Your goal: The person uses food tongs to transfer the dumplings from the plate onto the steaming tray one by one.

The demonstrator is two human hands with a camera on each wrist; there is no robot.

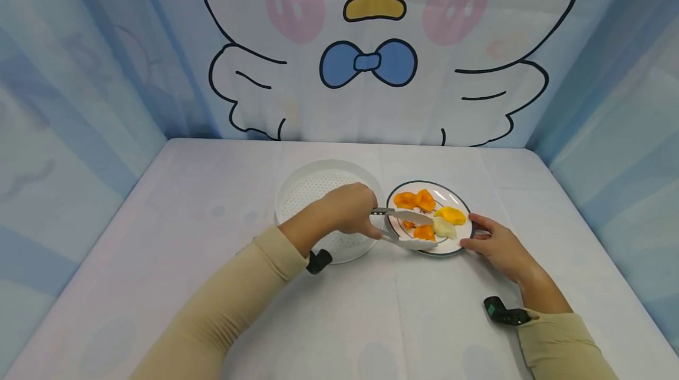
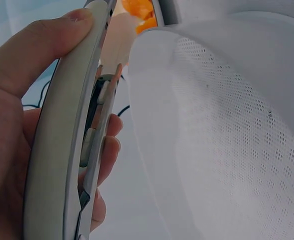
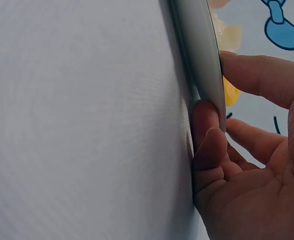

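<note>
My left hand (image 1: 347,209) grips a pair of tongs (image 2: 62,135), the thumb on one pale handle and the fingers round the other. Their two arms are spread apart and reach over a white dark-rimmed plate (image 1: 452,246), one on either side of an orange piece (image 1: 424,233). More orange pieces (image 1: 424,199), a yellow piece (image 1: 451,215) and a pale cream piece (image 1: 444,227) lie on the plate; their kind is unclear. At the plate's right edge my right hand (image 1: 501,247) pinches the rim, with fingertips above and below it in the right wrist view.
A round white tray with a perforated bottom (image 1: 318,182) stands left of the plate, partly under my left forearm. Pale cloth (image 1: 329,321) covers the table. A curtain with a cartoon bird (image 1: 371,115) hangs behind, and blue curtains (image 1: 79,73) flank both sides.
</note>
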